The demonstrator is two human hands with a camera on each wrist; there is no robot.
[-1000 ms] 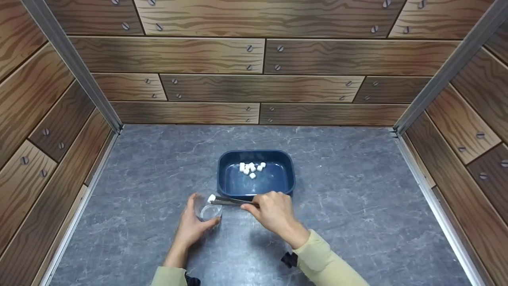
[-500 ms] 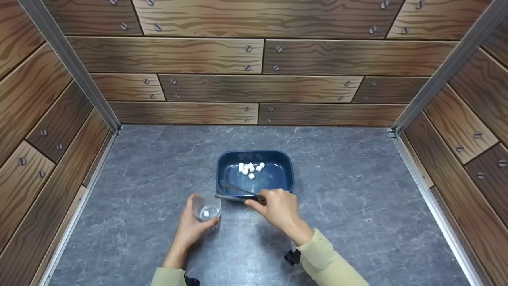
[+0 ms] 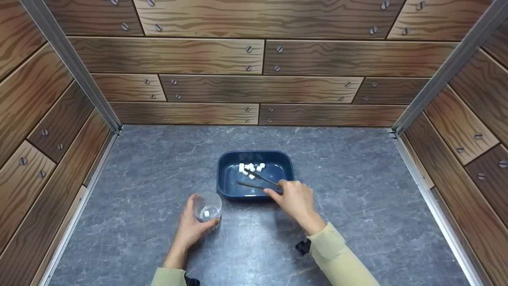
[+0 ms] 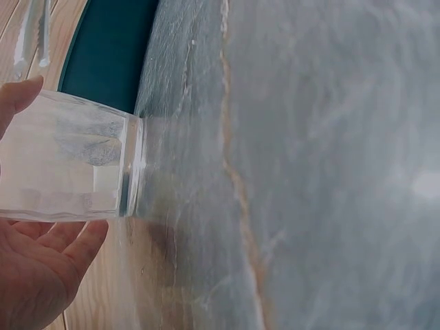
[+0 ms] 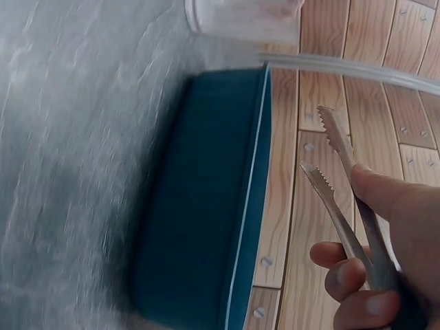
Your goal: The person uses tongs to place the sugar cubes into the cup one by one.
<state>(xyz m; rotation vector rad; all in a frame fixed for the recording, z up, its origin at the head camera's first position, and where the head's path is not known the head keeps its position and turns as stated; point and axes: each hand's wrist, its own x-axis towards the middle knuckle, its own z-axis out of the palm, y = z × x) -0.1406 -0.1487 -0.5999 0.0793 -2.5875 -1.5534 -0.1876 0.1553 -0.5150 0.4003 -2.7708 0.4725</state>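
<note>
My left hand (image 3: 192,223) grips a clear plastic cup (image 3: 214,200) from its left side, thumb in front. A single white cube (image 3: 206,214) lies at the cup's bottom, also visible through the wall in the left wrist view. In my right hand (image 3: 294,200) I hold metal tongs (image 3: 257,186) with serrated tips. Their arms are spread apart with nothing between them, above the dark blue tray (image 3: 293,174). Several white cubes (image 3: 241,168) lie clustered toward the back of that tray, and the tongs' far tip overlaps them in the head view.
The tray stands on a grey marbled tabletop (image 3: 349,178), just behind and right of the cup. Wood-patterned panels (image 3: 254,87) enclose the back and both sides. Metal rails (image 3: 440,202) run along the side edges.
The white cube came out of the tongs and dropped into the cup. After that the tongs spread, and my right hand moved right and away over the tray. The left hand stayed put.
</note>
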